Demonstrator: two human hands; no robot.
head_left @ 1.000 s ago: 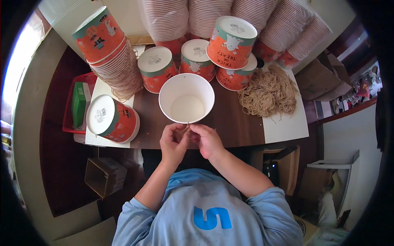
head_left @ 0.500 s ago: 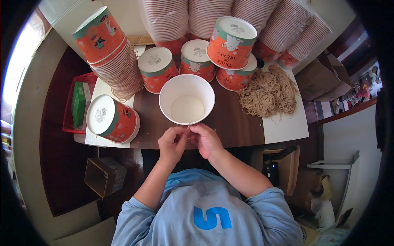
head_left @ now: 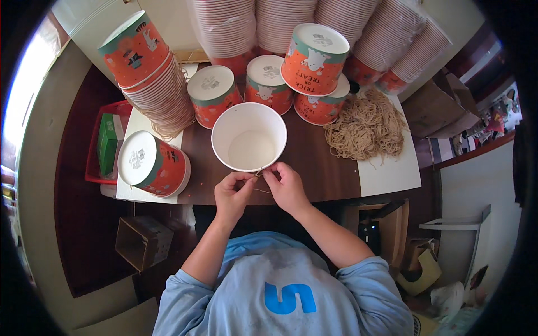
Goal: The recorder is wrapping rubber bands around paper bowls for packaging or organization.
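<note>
A paper bucket [head_left: 250, 136] stands mouth up in front of me, its white inside showing. At its near rim my left hand [head_left: 232, 197] pinches a thin tan cord [head_left: 261, 191] between thumb and fingers. My right hand [head_left: 287, 189] pinches the cord too, just right of the left, its fingertips against the rim. A loose piece of the cord trails between the two hands. Whether the cord passes through the bucket wall is too small to tell.
Upside-down orange and green buckets [head_left: 211, 84] stand behind, one on top of another. A tan cord heap [head_left: 367, 126] lies right, a corded bucket stack [head_left: 157, 92] leans left, and a single bucket [head_left: 154, 163] sits near left. Wrapped bucket stacks [head_left: 286, 25] line the back.
The paper bucket has shifted slightly left. My right hand has moved a little right and up, so the hands are farther apart and more cord shows between them.
</note>
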